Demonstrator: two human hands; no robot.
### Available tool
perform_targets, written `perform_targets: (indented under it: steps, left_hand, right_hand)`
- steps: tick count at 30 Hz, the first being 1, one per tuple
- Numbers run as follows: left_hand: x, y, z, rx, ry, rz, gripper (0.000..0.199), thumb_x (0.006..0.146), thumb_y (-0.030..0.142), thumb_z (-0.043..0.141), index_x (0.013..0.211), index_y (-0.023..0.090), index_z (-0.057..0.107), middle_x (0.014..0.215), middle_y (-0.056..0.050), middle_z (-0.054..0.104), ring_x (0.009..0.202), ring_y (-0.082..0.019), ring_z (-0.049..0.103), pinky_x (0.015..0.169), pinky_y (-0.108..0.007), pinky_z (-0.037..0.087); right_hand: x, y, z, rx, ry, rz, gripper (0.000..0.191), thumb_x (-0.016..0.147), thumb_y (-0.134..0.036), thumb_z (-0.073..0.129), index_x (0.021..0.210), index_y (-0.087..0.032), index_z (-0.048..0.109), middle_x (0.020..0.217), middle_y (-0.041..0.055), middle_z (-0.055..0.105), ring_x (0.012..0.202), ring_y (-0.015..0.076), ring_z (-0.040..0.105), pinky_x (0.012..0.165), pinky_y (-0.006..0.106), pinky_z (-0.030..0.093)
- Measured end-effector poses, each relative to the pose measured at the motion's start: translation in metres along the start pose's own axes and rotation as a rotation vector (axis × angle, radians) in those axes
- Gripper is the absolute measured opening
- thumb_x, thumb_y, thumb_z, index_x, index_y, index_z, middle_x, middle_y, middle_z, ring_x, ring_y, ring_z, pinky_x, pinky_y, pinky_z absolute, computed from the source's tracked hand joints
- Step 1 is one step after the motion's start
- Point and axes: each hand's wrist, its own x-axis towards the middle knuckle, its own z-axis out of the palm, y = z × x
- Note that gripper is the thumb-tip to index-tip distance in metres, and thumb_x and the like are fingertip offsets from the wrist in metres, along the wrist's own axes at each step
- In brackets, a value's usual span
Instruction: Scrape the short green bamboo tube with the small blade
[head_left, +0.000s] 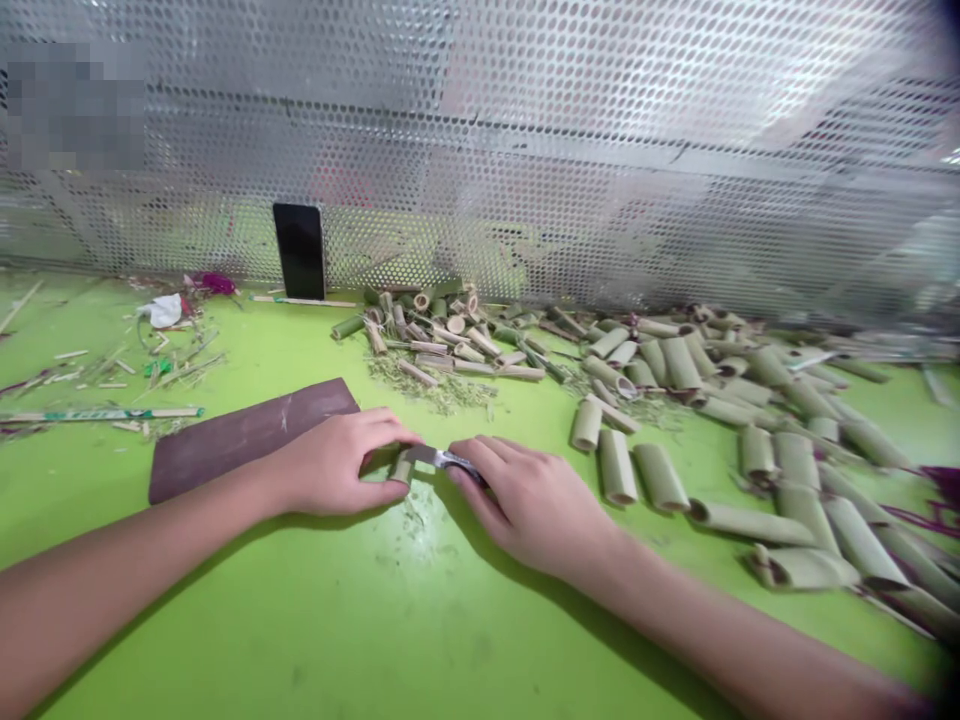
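My left hand (337, 462) grips a short green bamboo tube piece (401, 468) against the green table (375, 620). My right hand (529, 500) holds a small metal blade (442, 459), whose tip rests on the piece's end. The two hands nearly meet at the table's middle. Fine green shavings (416, 515) lie on the table just below them.
A dark brown board (247, 435) lies left of my left hand. Several cut bamboo tubes (660, 475) spread across the right side, smaller pieces (450, 340) at the back. A black phone (300, 250) leans on the perforated metal wall (600, 150). Scraps and sticks (105, 385) litter the far left.
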Motion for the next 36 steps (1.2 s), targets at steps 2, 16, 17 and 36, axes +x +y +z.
perform_targets:
  steps: [2,16,17,36]
  left_hand:
    - [0.0,0.0,-0.002,-0.058,0.019,-0.057,0.044,0.085,0.044,0.066,0.123,0.023,0.062,0.103,-0.004,0.065,0.069,-0.014,0.055,0.059,-0.027,0.045]
    - [-0.006,0.018,0.011,-0.217,0.306,0.115,0.059,0.081,0.048,0.076,0.132,0.033,0.052,0.116,-0.003,0.067,0.091,-0.017,0.063,0.083,-0.035,0.055]
    - [-0.007,0.019,0.012,-0.211,0.28,0.116,0.061,0.081,0.048,0.075,0.135,0.034,0.049,0.118,-0.003,0.066,0.094,-0.018,0.063,0.087,-0.037,0.055]
    - [0.037,0.016,0.005,-0.873,-0.449,-0.149,0.037,0.103,0.037,0.039,0.135,0.024,0.054,0.142,-0.013,0.055,0.131,-0.022,0.054,0.104,-0.041,0.051]
  right_hand:
    - [0.0,0.005,0.0,0.008,0.044,0.004,0.032,0.103,-0.032,0.033,0.103,-0.016,0.062,0.088,0.0065,0.07,0.068,0.0163,0.063,0.056,0.027,0.041]
    - [0.013,-0.024,-0.024,1.077,-0.167,0.449,0.036,0.086,-0.055,0.062,0.098,-0.021,0.061,0.061,-0.0069,0.038,0.049,0.0083,0.031,0.044,0.024,0.024]
    - [0.013,-0.022,-0.021,1.147,-0.22,0.452,0.034,0.085,-0.054,0.064,0.092,-0.02,0.06,0.06,-0.0073,0.037,0.048,0.0077,0.03,0.044,0.024,0.023]
    - [0.016,0.021,-0.014,1.542,-0.01,0.609,0.042,0.084,-0.048,0.063,0.066,-0.022,0.036,0.057,-0.0087,0.03,0.046,0.0071,0.024,0.042,0.022,0.021]
